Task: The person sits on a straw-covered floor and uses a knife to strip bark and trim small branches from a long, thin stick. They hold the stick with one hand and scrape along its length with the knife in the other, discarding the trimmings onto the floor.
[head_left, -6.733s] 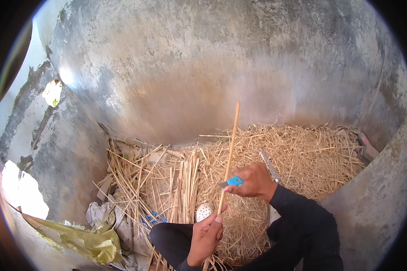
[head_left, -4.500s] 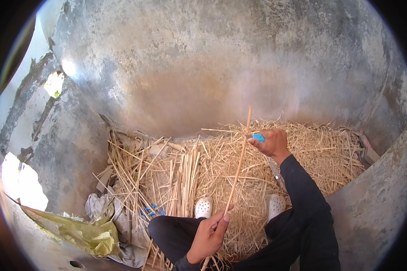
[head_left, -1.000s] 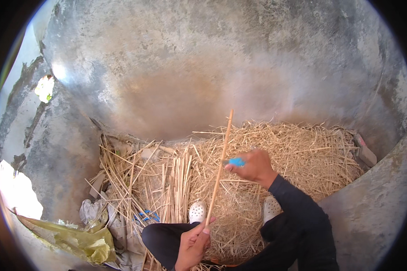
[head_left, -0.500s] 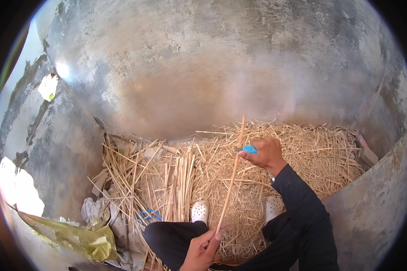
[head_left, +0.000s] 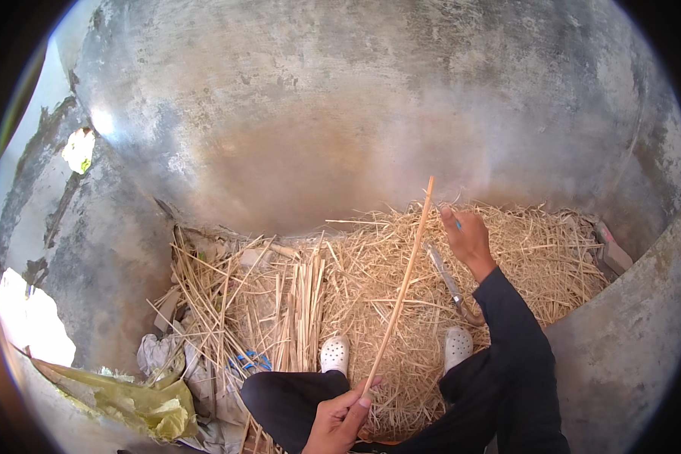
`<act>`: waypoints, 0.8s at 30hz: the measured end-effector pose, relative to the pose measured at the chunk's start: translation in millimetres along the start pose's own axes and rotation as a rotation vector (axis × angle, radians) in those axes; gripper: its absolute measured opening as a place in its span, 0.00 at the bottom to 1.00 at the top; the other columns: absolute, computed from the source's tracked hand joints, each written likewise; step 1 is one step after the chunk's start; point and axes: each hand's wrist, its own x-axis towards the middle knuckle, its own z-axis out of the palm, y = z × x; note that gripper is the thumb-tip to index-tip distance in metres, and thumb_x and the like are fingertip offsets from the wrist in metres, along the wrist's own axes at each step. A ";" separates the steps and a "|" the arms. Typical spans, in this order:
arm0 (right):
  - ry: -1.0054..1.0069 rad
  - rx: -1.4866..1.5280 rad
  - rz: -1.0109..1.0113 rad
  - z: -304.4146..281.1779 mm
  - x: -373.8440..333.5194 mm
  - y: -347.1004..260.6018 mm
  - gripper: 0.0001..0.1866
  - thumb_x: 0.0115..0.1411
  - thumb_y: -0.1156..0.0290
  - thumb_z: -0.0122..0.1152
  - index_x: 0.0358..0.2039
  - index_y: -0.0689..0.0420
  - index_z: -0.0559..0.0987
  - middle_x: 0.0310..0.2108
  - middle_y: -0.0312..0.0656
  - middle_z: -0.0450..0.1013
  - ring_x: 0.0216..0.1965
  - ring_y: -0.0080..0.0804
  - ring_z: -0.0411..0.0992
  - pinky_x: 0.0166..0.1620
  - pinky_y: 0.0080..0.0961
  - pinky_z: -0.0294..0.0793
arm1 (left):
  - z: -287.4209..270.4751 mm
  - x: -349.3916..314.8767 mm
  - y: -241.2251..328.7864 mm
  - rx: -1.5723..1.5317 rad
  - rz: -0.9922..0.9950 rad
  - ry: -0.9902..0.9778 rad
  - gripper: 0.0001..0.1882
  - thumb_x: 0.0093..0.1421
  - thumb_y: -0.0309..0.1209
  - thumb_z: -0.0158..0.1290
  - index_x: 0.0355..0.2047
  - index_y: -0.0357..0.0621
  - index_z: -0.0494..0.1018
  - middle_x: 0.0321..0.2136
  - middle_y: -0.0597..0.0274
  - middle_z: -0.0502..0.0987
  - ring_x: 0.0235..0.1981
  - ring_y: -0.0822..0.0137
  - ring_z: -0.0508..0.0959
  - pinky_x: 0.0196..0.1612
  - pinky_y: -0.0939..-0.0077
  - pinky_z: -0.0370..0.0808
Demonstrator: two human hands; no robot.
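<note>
My left hand (head_left: pixel 339 421) is closed around the lower end of a long, thin, light-brown stick (head_left: pixel 403 291), which slants up and away to the right. Beyond it, my right hand (head_left: pixel 467 236) is closed, apart from the stick and to the right of its upper part. A bit of a small blue tool (head_left: pixel 458 225) peeks out at its fingers; the rest is hidden in the grip. Below that hand, a knife (head_left: pixel 448 278) with a long grey blade and brown curved handle lies on the straw-like shavings (head_left: pixel 537 265).
Several pale split strips (head_left: pixel 303 314) lie to the left, with loose sticks (head_left: pixel 212 303) and a blue item (head_left: pixel 250 362). A yellowish plastic sheet (head_left: pixel 140 405) is at lower left. Grey walls (head_left: pixel 340 113) enclose the spot; a brick (head_left: pixel 613 250) sits at right.
My right hand, with the blue tool, has moved off the stick, up and to the right. The stick's upper end has swung right. The knife on the shavings has come into sight.
</note>
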 end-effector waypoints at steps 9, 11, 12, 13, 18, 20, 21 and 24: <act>-0.055 -0.047 -0.267 -4.5 -15.1 -26.5 0.43 0.55 0.24 0.43 0.08 0.53 0.72 0.05 0.37 0.59 0.09 0.34 0.63 0.15 0.33 0.60 | 5.5 0.4 -8.5 0.158 0.027 0.003 0.19 0.69 0.37 0.49 0.54 0.37 0.72 0.20 0.77 0.62 0.22 0.82 0.58 0.23 0.83 0.55; -0.086 -0.120 -0.277 -6.8 -12.8 -25.1 0.41 0.56 0.26 0.44 0.11 0.54 0.76 0.07 0.39 0.62 0.11 0.38 0.65 0.17 0.35 0.61 | 6.6 -0.9 -11.8 0.201 0.072 -0.002 0.19 0.69 0.37 0.48 0.53 0.36 0.72 0.21 0.75 0.63 0.23 0.80 0.58 0.24 0.82 0.57; -0.089 -0.149 -0.275 -5.5 -10.5 -23.2 0.42 0.55 0.25 0.43 0.11 0.54 0.76 0.07 0.39 0.62 0.11 0.39 0.65 0.18 0.35 0.62 | 7.0 -1.9 -11.5 0.214 0.077 0.002 0.19 0.69 0.37 0.48 0.52 0.36 0.72 0.21 0.74 0.63 0.23 0.79 0.59 0.24 0.81 0.57; -0.092 -0.177 -0.274 -2.4 -6.2 -20.0 0.42 0.55 0.25 0.43 0.11 0.54 0.76 0.07 0.39 0.62 0.11 0.39 0.65 0.18 0.35 0.62 | 7.1 -2.6 -11.5 0.225 0.082 0.006 0.19 0.69 0.37 0.48 0.52 0.35 0.72 0.21 0.73 0.63 0.24 0.79 0.59 0.24 0.80 0.58; 0.062 -0.173 -0.225 6.4 13.4 3.4 0.42 0.56 0.25 0.40 0.14 0.53 0.79 0.07 0.39 0.63 0.12 0.39 0.66 0.19 0.37 0.64 | 2.9 -4.2 -13.4 0.338 0.063 -0.018 0.17 0.69 0.36 0.47 0.50 0.36 0.72 0.20 0.69 0.63 0.24 0.77 0.61 0.25 0.78 0.61; -0.011 -0.263 -0.197 5.9 13.4 11.9 0.42 0.58 0.26 0.40 0.17 0.54 0.81 0.09 0.42 0.66 0.14 0.41 0.68 0.21 0.39 0.66 | 3.9 -4.8 -12.2 0.312 0.040 -0.019 0.16 0.70 0.36 0.46 0.49 0.35 0.73 0.20 0.69 0.63 0.24 0.77 0.61 0.25 0.78 0.61; -0.047 -0.308 -0.183 5.5 13.9 18.5 0.42 0.58 0.26 0.39 0.18 0.54 0.82 0.10 0.43 0.67 0.15 0.42 0.69 0.22 0.40 0.66 | 5.6 -5.0 -8.9 0.289 0.022 -0.014 0.16 0.70 0.36 0.46 0.48 0.35 0.73 0.20 0.69 0.63 0.24 0.77 0.61 0.25 0.79 0.61; 0.053 -0.318 0.095 7.0 37.5 56.3 0.44 0.59 0.27 0.39 0.18 0.58 0.81 0.13 0.46 0.69 0.19 0.46 0.72 0.26 0.45 0.67 | -0.8 -11.6 -17.0 0.332 0.046 -0.084 0.16 0.70 0.35 0.46 0.47 0.35 0.73 0.20 0.68 0.63 0.23 0.78 0.61 0.24 0.79 0.61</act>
